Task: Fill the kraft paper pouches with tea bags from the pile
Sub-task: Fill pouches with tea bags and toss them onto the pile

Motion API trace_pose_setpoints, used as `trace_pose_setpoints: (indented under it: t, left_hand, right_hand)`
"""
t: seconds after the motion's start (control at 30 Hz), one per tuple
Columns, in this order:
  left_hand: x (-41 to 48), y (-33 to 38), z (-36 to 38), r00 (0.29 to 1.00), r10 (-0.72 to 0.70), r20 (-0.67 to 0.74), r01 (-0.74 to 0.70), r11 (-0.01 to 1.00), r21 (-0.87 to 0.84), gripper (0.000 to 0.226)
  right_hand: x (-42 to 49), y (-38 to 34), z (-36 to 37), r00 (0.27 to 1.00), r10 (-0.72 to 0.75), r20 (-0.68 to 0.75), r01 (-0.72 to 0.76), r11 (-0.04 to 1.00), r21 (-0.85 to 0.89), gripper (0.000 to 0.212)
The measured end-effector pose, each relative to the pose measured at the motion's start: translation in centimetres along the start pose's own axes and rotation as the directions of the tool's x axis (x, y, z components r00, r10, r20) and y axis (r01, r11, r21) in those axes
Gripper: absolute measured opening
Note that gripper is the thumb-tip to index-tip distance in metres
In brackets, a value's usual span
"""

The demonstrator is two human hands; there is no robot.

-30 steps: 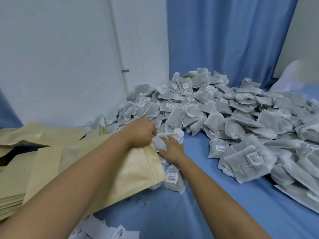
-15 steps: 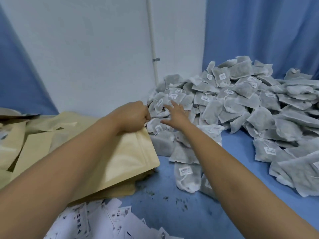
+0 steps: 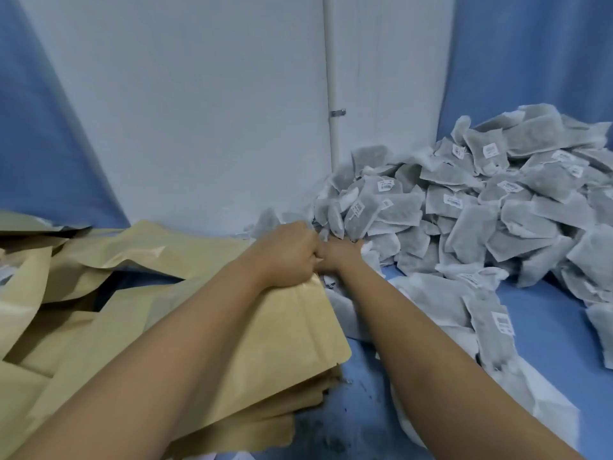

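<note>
My left hand (image 3: 288, 254) grips the top edge of a kraft paper pouch (image 3: 292, 330), which lies on a stack of flat pouches. My right hand (image 3: 340, 255) sits right beside it at the pouch mouth, touching the left thumb. Its fingers reach in among the nearest tea bags and are hidden. The pile of grey mesh tea bags (image 3: 464, 220) with white barcode tags rises to the right against the wall and curtain.
More empty kraft pouches (image 3: 99, 257) lie scattered at left. Loose tea bags (image 3: 491, 323) lie on the blue cloth (image 3: 550, 313) beside my right forearm. A white pipe (image 3: 331, 94) runs up the wall behind. Tea dust speckles the cloth near the front.
The view has swung left. My right hand, spread on the pile half a second ago, has drawn back against my left hand at the pouch mouth.
</note>
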State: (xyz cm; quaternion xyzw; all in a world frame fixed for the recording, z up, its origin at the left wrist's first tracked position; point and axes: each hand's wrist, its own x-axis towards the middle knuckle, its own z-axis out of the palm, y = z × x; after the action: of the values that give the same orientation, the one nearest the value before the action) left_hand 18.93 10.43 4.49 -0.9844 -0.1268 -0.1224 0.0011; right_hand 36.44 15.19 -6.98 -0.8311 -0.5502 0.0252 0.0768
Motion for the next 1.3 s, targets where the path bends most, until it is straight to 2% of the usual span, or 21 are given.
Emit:
trace_pose_setpoints:
  t: [0.1, 0.23, 0.33, 0.4, 0.47, 0.53, 0.6, 0.7, 0.77, 0.83, 0.87, 0.97, 1.03, 1.1, 1.2, 1.27, 1.3]
  left_hand:
    - [-1.5, 0.8, -1.4, 0.998, -0.038, -0.043, 0.038, 0.999, -0.002, 0.034]
    - [-4.8, 3.4, -3.6, 0.997, -0.052, -0.064, 0.055, 0.998, 0.042, 0.040]
    - [-8.0, 5.2, -5.0, 0.993, -0.081, -0.081, 0.086, 0.995, 0.054, 0.041]
    - [-10.0, 6.1, -5.4, 0.989, -0.116, -0.091, 0.119, 0.993, 0.024, 0.040]
    - [-11.6, 7.0, -5.4, 0.989, -0.123, -0.079, 0.126, 0.991, 0.037, 0.037]
    - [-12.9, 8.2, -5.0, 0.995, -0.091, -0.052, 0.095, 0.992, 0.080, 0.026]
    - [-14.0, 9.3, -4.4, 0.998, -0.040, -0.039, 0.044, 0.992, 0.119, 0.012]
    - [-16.3, 10.7, -2.8, 0.976, 0.165, -0.145, -0.143, 0.979, 0.146, 0.012]
    - [-17.9, 11.4, -1.6, 0.928, 0.283, -0.242, -0.257, 0.957, 0.135, 0.013]
    - [-18.8, 11.9, -0.1, 0.884, 0.307, -0.354, -0.277, 0.952, 0.133, 0.014]
    - [-19.0, 12.0, 0.7, 0.871, 0.276, -0.407, -0.246, 0.961, 0.125, 0.015]
    - [-19.6, 12.5, 3.2, 0.831, 0.126, -0.541, -0.089, 0.992, 0.094, 0.020]
    - [-20.0, 12.4, 4.6, 0.815, 0.076, -0.575, -0.038, 0.996, 0.078, 0.023]
    - [-20.3, 12.0, 5.5, 0.807, 0.044, -0.589, -0.019, 0.999, 0.049, 0.024]
    - [-20.6, 11.4, 6.6, 0.801, -0.043, -0.598, 0.003, 0.998, -0.068, 0.024]
    - [-21.0, 11.3, 7.6, 0.788, -0.142, -0.599, 0.026, 0.980, -0.197, 0.021]
    - [-21.2, 11.4, 8.1, 0.775, -0.195, -0.601, 0.038, 0.964, -0.264, 0.020]
  right_hand:
    - [-3.1, 0.6, -1.1, 0.995, 0.071, 0.071, -0.077, 0.993, 0.087, 0.050]
    - [-9.4, 3.1, -2.7, 0.979, 0.127, 0.159, -0.143, 0.986, 0.088, 0.063]
    - [-14.1, 5.8, -3.9, 0.970, 0.143, 0.198, -0.157, 0.986, 0.060, 0.044]
    - [-17.2, 7.0, -4.7, 0.976, 0.178, 0.123, -0.189, 0.979, 0.082, 0.033]
    - [-19.4, 7.4, -5.1, 0.993, 0.119, 0.001, -0.118, 0.984, 0.133, 0.028]
    - [-21.4, 6.7, -5.6, 0.991, 0.067, -0.118, -0.042, 0.978, 0.204, 0.015]
    - [-22.9, 5.8, -5.7, 0.981, 0.081, -0.177, -0.048, 0.982, 0.182, 0.007]
    - [-25.2, 4.5, -4.2, 0.981, 0.012, -0.191, -0.004, 0.999, 0.043, 0.033]
    - [-27.5, 3.3, -2.8, 0.964, -0.022, -0.264, 0.046, 0.995, 0.086, 0.036]
    - [-29.5, 1.8, -0.9, 0.940, -0.019, -0.341, 0.083, 0.981, 0.175, 0.033]
    - [-30.4, 0.9, -0.1, 0.949, -0.022, -0.316, 0.097, 0.970, 0.223, 0.037]
    - [-32.1, -1.0, 1.3, 0.985, -0.128, -0.116, 0.166, 0.893, 0.419, 0.063]
    - [-32.7, -1.2, 1.6, 0.981, -0.159, -0.115, 0.195, 0.858, 0.475, 0.072]
    - [-32.8, -1.0, 1.8, 0.971, -0.173, -0.167, 0.233, 0.849, 0.474, 0.067]
    - [-32.8, -1.4, 2.2, 0.978, -0.136, -0.160, 0.201, 0.832, 0.517, 0.045]
    - [-32.7, -1.9, 2.1, 0.984, 0.023, -0.177, 0.080, 0.827, 0.556, 0.032]
    - [-32.8, -2.1, 1.7, 0.971, 0.139, -0.195, 0.011, 0.788, 0.615, 0.030]
